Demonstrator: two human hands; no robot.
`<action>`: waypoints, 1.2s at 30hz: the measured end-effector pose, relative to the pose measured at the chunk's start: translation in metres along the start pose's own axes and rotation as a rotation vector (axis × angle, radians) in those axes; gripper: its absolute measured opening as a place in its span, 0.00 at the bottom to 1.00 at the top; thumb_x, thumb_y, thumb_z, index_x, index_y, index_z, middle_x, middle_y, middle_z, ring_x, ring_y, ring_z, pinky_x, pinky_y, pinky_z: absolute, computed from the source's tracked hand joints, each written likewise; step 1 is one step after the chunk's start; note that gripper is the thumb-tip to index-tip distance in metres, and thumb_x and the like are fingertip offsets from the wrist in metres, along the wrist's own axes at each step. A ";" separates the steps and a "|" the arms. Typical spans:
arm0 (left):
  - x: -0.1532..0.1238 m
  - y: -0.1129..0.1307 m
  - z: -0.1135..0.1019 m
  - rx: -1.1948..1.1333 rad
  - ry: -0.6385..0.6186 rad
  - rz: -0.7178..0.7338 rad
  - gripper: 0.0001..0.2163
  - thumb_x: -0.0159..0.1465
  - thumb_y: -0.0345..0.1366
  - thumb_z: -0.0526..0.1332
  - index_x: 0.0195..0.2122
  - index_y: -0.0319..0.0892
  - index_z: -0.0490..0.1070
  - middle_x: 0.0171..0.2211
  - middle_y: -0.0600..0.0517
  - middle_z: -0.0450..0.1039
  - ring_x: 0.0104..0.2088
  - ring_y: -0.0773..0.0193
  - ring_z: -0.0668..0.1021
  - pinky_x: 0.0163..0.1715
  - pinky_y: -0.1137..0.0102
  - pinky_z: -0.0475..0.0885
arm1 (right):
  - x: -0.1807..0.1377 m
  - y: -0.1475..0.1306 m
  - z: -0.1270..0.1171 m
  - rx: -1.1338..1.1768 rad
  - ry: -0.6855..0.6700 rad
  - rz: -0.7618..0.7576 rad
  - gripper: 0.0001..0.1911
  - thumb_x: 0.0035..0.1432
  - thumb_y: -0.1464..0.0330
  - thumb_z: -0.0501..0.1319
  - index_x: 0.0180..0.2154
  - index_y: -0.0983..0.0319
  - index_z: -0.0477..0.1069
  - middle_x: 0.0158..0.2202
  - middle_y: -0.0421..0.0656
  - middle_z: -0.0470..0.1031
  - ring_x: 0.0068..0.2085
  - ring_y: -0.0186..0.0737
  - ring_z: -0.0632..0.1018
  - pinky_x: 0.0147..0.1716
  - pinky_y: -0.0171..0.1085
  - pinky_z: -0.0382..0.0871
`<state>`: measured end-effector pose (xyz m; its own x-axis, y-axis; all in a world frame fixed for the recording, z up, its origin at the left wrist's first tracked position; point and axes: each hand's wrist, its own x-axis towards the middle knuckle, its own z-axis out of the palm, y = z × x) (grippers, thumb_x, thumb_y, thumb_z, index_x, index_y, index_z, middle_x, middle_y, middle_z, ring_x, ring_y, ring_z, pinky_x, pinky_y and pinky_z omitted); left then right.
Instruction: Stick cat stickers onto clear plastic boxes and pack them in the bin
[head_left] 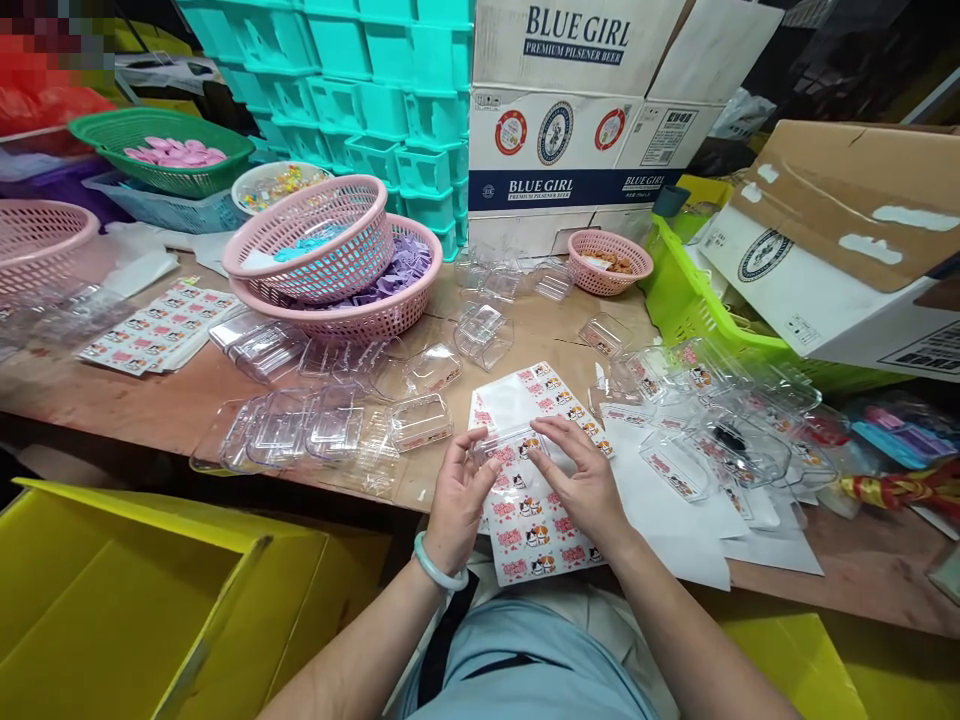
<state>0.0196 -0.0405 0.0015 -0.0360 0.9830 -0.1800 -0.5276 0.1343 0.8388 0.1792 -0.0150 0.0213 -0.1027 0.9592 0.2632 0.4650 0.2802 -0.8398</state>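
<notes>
My left hand [459, 490], with a pale bracelet at the wrist, grips the left end of a small clear plastic case [510, 452]. My right hand [585, 482] closes thumb and forefinger on the case's right end, where a cat print shows; whether that print is on the case or seen through it, I cannot tell. Directly beneath lies a sheet of cat stickers [536, 540], its upper left part bare white backing. Clear cases with stickers [701, 440] are heaped to the right, partly over white paper [675, 515]. Other clear cases [330, 425] lie to the left.
Pink baskets [337, 320] with blue and purple pieces stand at the back left, beside more sticker sheets [161, 325]. Turquoise crates [360, 130] and a beer carton [555, 120] rise behind. A lime-green crate [701, 290] is at right, a yellow bin [135, 600] at front left.
</notes>
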 end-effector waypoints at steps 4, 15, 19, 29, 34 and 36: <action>0.002 -0.001 0.001 -0.001 0.015 -0.012 0.18 0.58 0.37 0.66 0.49 0.45 0.66 0.49 0.49 0.72 0.48 0.62 0.75 0.49 0.68 0.69 | -0.003 0.004 0.006 0.021 0.066 -0.036 0.11 0.60 0.65 0.61 0.46 0.53 0.76 0.48 0.44 0.73 0.53 0.43 0.73 0.57 0.47 0.64; 0.005 0.029 0.004 -0.024 -0.051 -0.076 0.17 0.58 0.38 0.66 0.49 0.46 0.70 0.51 0.49 0.71 0.46 0.63 0.76 0.48 0.69 0.71 | 0.001 -0.012 -0.024 0.755 -0.310 0.348 0.25 0.56 0.64 0.60 0.57 0.52 0.64 0.64 0.43 0.59 0.60 0.49 0.66 0.52 0.49 0.71; 0.001 0.026 0.006 0.049 -0.081 -0.019 0.18 0.59 0.38 0.65 0.51 0.46 0.69 0.52 0.48 0.71 0.49 0.60 0.75 0.51 0.66 0.69 | 0.003 -0.022 -0.028 0.758 -0.312 0.396 0.25 0.53 0.67 0.61 0.54 0.54 0.67 0.60 0.44 0.65 0.58 0.49 0.69 0.50 0.49 0.73; 0.003 0.015 0.006 0.071 -0.035 -0.040 0.19 0.57 0.40 0.67 0.50 0.46 0.70 0.54 0.47 0.70 0.48 0.58 0.76 0.50 0.65 0.70 | 0.005 -0.024 -0.023 0.748 -0.261 0.500 0.23 0.47 0.69 0.63 0.48 0.55 0.71 0.51 0.42 0.72 0.52 0.45 0.73 0.53 0.46 0.70; 0.003 0.012 0.005 0.082 -0.040 -0.036 0.19 0.58 0.40 0.66 0.51 0.46 0.69 0.54 0.47 0.70 0.49 0.60 0.75 0.49 0.67 0.70 | 0.004 -0.019 -0.021 0.760 -0.248 0.506 0.23 0.46 0.69 0.64 0.48 0.57 0.71 0.50 0.43 0.73 0.51 0.45 0.74 0.53 0.46 0.69; 0.003 0.012 0.006 0.090 -0.038 -0.035 0.19 0.58 0.40 0.66 0.51 0.46 0.69 0.54 0.48 0.70 0.49 0.59 0.75 0.49 0.67 0.70 | 0.003 -0.015 -0.020 0.757 -0.243 0.503 0.24 0.47 0.68 0.64 0.48 0.57 0.71 0.50 0.43 0.74 0.51 0.45 0.74 0.53 0.46 0.68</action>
<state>0.0179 -0.0357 0.0140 0.0144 0.9814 -0.1917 -0.4493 0.1776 0.8755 0.1892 -0.0169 0.0444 -0.2657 0.9313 -0.2492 -0.1822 -0.3024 -0.9356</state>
